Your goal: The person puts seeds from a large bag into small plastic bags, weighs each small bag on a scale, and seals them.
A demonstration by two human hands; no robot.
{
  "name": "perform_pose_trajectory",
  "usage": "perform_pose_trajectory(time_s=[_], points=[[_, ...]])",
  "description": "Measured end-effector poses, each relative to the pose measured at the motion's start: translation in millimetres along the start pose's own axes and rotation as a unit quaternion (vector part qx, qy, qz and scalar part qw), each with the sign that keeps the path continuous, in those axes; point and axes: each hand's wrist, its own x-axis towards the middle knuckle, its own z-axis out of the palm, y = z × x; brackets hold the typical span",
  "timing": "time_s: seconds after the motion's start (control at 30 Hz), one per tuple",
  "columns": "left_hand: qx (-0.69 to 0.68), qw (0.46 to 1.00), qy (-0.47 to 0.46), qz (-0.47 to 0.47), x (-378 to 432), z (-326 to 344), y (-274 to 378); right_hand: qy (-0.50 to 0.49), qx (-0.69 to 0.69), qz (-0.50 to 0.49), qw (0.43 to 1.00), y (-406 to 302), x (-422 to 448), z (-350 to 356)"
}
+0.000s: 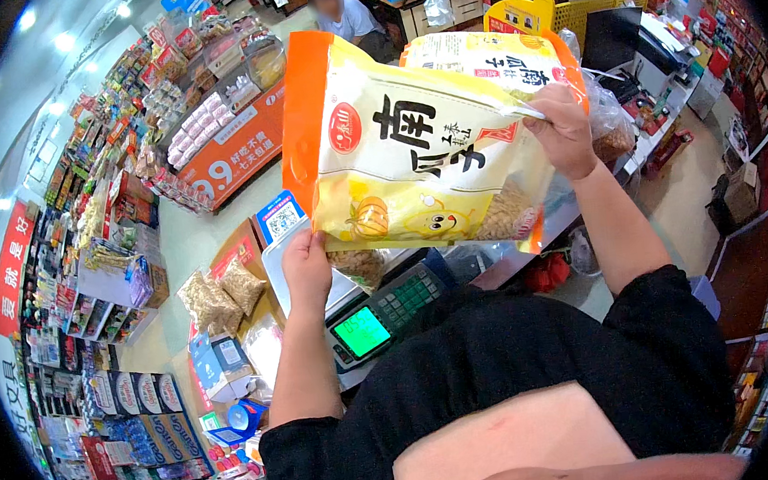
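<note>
Both my hands hold up a large yellow, white and orange plastic snack bag, printed with a pumpkin and a cartoon seed. My left hand pinches its lower left corner. At its right edge, my right hand is closed on the plastic. Pale seeds show through a window at the bag's lower right. Below the bag stands a counter scale with a lit green display; the bag hides much of its platter. A similar bag lies behind, partly covered. Part of another filled bag shows underneath.
Two clear bags of seeds or nuts lie on the wooden counter at left. A clear bag with brown contents is at right, near a yellow plastic basket. Stocked shelves line the left. A person sits beyond.
</note>
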Motion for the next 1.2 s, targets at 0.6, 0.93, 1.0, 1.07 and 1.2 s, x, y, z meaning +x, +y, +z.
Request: perform_pose_trajectory(time_s=[0.6,0.93,1.0,1.07,1.2], points=[[0.069,0.987,0.073,0.123,-13.0,6.8,-5.4,-0.271,0.215,0.346,0.872,-54.0,14.1,57.7],[-0.111,0.994,-0.019,-0.01,-20.7,-3.6,-5.6,-0.131,0.327,0.444,0.824,-32.2,-22.4,50.1],[-0.14,0.989,-0.032,-0.03,-22.3,-5.9,-2.0,-0.083,0.384,0.47,0.791,-23.0,-36.7,37.1],[-0.14,0.989,-0.029,-0.029,-24.2,-4.8,-2.9,-0.013,0.436,0.46,0.773,-13.0,-52.5,29.4],[-0.118,0.992,-0.031,-0.019,-23.7,-3.2,-1.3,0.123,0.488,0.48,0.718,-11.8,-58.6,30.8]])
